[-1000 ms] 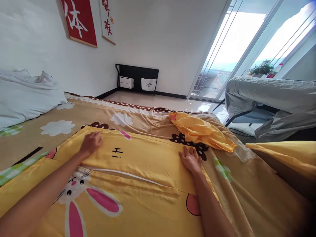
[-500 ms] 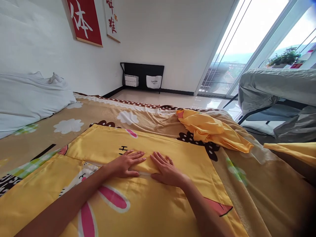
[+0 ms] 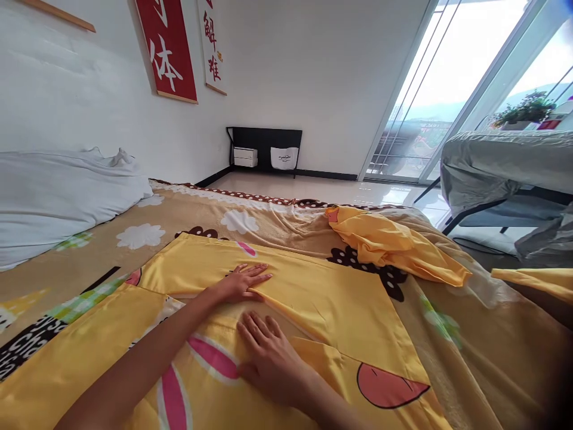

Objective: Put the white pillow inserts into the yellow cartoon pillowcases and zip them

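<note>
A yellow pillowcase (image 3: 313, 298) with a rabbit print lies flat on the bed, its far end folded back over itself. My left hand (image 3: 244, 280) rests palm down on the folded flap, fingers spread and pointing right. Nearer to me, my right hand (image 3: 268, 358) presses flat on the lower layer, next to the pink rabbit ear. Neither hand holds anything. A second yellow cloth (image 3: 394, 245) lies crumpled beyond the pillowcase, to the right.
A tan cartoon-print blanket (image 3: 188, 215) covers the bed. A white pillow (image 3: 58, 197) lies at the left against the wall. A grey-covered table (image 3: 505, 167) stands at the right by the glass doors. A black rack (image 3: 264, 149) stands by the far wall.
Both hands slid from the flap's outer ends to its middle. Then my right hand drew back toward me onto the lower layer, while my left hand stayed on the flap.
</note>
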Action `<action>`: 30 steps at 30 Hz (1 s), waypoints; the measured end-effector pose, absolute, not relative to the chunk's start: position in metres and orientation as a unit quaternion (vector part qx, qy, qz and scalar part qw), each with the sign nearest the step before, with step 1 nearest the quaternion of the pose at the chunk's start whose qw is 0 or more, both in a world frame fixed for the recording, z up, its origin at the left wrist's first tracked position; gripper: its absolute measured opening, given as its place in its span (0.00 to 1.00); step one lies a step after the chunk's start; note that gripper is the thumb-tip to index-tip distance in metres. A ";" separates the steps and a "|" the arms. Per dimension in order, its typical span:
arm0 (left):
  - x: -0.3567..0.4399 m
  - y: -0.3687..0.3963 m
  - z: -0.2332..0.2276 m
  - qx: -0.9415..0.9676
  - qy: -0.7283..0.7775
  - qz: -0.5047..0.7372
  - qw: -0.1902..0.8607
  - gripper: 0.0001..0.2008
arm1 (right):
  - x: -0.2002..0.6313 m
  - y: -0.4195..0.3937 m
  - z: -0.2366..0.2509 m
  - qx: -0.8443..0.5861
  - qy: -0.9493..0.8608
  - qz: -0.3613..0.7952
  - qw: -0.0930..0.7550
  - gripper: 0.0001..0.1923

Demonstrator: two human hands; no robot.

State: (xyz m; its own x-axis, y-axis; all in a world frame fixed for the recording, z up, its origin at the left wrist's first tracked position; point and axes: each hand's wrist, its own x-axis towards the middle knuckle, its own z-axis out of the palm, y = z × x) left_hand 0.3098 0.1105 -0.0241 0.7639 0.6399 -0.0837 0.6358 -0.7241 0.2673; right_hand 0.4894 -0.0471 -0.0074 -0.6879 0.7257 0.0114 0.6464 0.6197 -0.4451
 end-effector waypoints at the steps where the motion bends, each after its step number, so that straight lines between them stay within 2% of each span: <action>1: 0.311 0.113 -0.023 0.928 0.346 0.008 0.142 0.35 | 0.486 -0.050 -0.009 -0.384 -0.892 0.215 0.103 0.34; 5: 0.314 0.119 -0.024 0.926 0.352 0.026 0.132 0.37 | 0.481 -0.050 -0.004 -0.325 -0.892 0.278 0.148 0.28; 8: 0.315 0.121 -0.026 0.925 0.357 0.042 0.123 0.38 | 0.479 -0.050 -0.001 -0.243 -0.892 0.356 0.135 0.22; 14: 0.314 0.117 -0.025 0.923 0.361 0.079 0.112 0.35 | 0.478 -0.056 -0.003 -0.111 -0.877 0.457 0.104 0.31; 16: 0.313 0.115 -0.026 0.920 0.366 0.089 0.111 0.36 | 0.481 -0.053 0.001 -0.150 -0.872 0.448 0.125 0.30; 19: 0.316 0.108 -0.029 0.905 0.403 0.091 0.102 0.36 | 0.496 -0.038 0.005 -0.345 -0.855 0.340 0.185 0.28; 22: 0.323 0.096 -0.035 0.879 0.461 0.097 0.071 0.35 | 0.516 -0.015 -0.003 -0.522 -0.813 0.208 0.150 0.30; 25: 0.324 0.089 -0.037 0.877 0.467 0.102 0.056 0.36 | 0.534 0.002 -0.016 -0.564 -0.803 0.170 0.093 0.31; 30: 0.277 0.100 -0.036 0.893 0.435 0.084 0.080 0.36 | 0.548 0.008 -0.029 -0.597 -0.789 0.127 0.074 0.29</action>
State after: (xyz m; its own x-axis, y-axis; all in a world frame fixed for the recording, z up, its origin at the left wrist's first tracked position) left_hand 0.2769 0.0996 -0.0362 0.6070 0.7906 0.0803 0.7636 -0.6083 0.2164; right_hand 0.5475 0.0080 -0.0292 -0.2773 0.9601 -0.0352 0.9225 0.2558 -0.2891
